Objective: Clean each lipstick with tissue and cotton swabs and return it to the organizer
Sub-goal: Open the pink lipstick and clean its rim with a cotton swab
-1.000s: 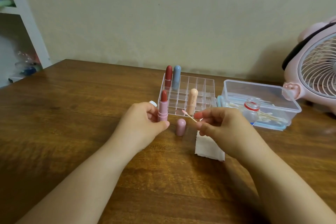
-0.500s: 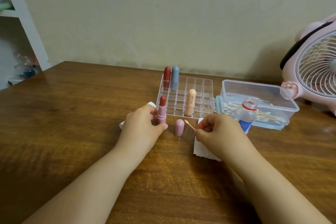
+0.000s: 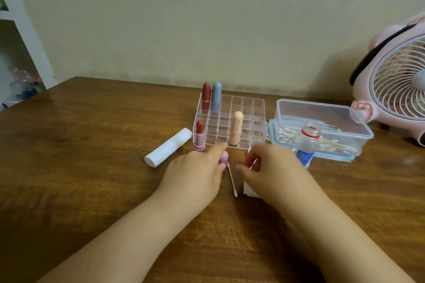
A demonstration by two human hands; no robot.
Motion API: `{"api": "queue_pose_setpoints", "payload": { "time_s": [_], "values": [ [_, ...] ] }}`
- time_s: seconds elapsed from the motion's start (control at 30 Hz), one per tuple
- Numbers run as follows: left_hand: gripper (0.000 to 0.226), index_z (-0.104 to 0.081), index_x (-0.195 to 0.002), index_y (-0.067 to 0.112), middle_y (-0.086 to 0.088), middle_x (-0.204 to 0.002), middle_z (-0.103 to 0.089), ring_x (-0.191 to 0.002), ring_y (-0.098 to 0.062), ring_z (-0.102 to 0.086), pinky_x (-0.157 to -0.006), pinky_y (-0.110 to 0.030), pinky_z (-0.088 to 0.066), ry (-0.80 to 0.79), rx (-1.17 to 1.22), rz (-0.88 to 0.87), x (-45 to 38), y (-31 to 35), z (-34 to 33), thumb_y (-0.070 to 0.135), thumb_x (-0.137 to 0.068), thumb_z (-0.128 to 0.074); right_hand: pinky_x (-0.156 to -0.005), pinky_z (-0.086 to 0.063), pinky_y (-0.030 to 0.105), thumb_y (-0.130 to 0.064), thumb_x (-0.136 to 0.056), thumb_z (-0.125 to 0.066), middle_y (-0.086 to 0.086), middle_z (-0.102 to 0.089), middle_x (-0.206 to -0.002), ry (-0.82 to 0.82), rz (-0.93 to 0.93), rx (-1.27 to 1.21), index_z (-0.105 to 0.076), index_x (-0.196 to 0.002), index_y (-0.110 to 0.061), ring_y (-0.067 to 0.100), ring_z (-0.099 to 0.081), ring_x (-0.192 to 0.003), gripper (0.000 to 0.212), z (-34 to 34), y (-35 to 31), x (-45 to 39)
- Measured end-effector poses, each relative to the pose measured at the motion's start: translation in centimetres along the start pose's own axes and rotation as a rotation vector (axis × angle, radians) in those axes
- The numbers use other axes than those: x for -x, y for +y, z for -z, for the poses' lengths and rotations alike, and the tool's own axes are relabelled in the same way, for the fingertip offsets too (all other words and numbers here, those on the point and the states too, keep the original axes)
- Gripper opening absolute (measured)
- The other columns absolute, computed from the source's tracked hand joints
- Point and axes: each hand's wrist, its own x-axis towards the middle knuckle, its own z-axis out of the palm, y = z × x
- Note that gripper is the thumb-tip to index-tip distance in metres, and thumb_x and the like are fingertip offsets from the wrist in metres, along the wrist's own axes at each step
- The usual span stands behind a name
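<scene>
Pink cap [image 3: 223,157] pinched by left hand [image 3: 195,174]; right hand [image 3: 271,167] loosely curled, holding nothing, beside swab [image 3: 231,180].

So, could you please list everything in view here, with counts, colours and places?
Organizer: one, clear, table centre.
Capped lipsticks: three, red and blue back left, peach front.
Open lipstick: one, pink, standing left of organizer.
Cap: one, pink, in left grip.
Cotton swab: one, lying between hands.
Tissue: white, under right hand.
Roll: white, left.
Swab box: clear, right.
Bottle: clear, uncapped.
Fan: pink, far right.
Left hand: on cap.
Right hand: curled, over tissue.
</scene>
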Motion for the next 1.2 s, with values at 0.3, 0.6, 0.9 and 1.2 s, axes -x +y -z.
{"api": "queue_pose_setpoints", "payload": {
  "time_s": [0.3,0.6,0.9,1.2],
  "values": [
    [0.008,-0.048,-0.091,0.028,0.011,-0.062,-0.049,-0.060,-0.005,-0.052,-0.051,-0.017,-0.037,0.074,0.223,0.042,-0.2,-0.1,-0.3,0.034,-0.093,-0.051,-0.070,-0.054,0.030,-0.041,-0.088,-0.055,0.000,-0.051,-0.085,-0.066,-0.236,0.331,-0.056,-0.114,-0.017,0.017,-0.057,-0.077,0.035,1.0,2.0,-1.0],
    [0.008,-0.057,-0.088,0.022,0.022,-0.080,-0.071,-0.077,0.001,-0.067,-0.073,-0.022,-0.055,0.015,0.853,0.200,0.3,1.1,1.2,0.022,-0.084,-0.065,-0.077,-0.054,0.031,-0.040,-0.088,-0.056,0.003,-0.058,-0.100,-0.151,-0.325,0.324,-0.052,-0.121,-0.016,0.019,-0.061,-0.089,0.041,0.6,2.0,-1.6],
    [0.024,-0.058,-0.097,0.036,0.012,-0.082,-0.072,-0.076,0.001,-0.067,-0.063,-0.008,-0.048,0.021,0.981,0.192,0.3,1.1,1.7,0.014,-0.088,-0.061,-0.056,-0.047,0.016,-0.026,-0.079,-0.071,-0.005,-0.061,-0.076,-0.092,-0.018,-0.284,-0.063,-0.083,-0.021,0.005,-0.055,-0.065,0.010,3.3,0.6,0.2],
    [0.012,-0.066,-0.098,0.020,0.003,-0.079,-0.072,-0.072,-0.005,-0.068,-0.064,-0.014,-0.051,0.028,1.023,0.204,0.2,0.5,1.7,0.015,-0.090,-0.058,-0.065,-0.048,0.021,-0.005,-0.084,-0.064,0.001,-0.065,-0.078,-0.174,0.203,-0.778,-0.062,-0.090,-0.018,0.013,-0.059,-0.073,0.014,4.5,0.5,1.0]
  ]
}}
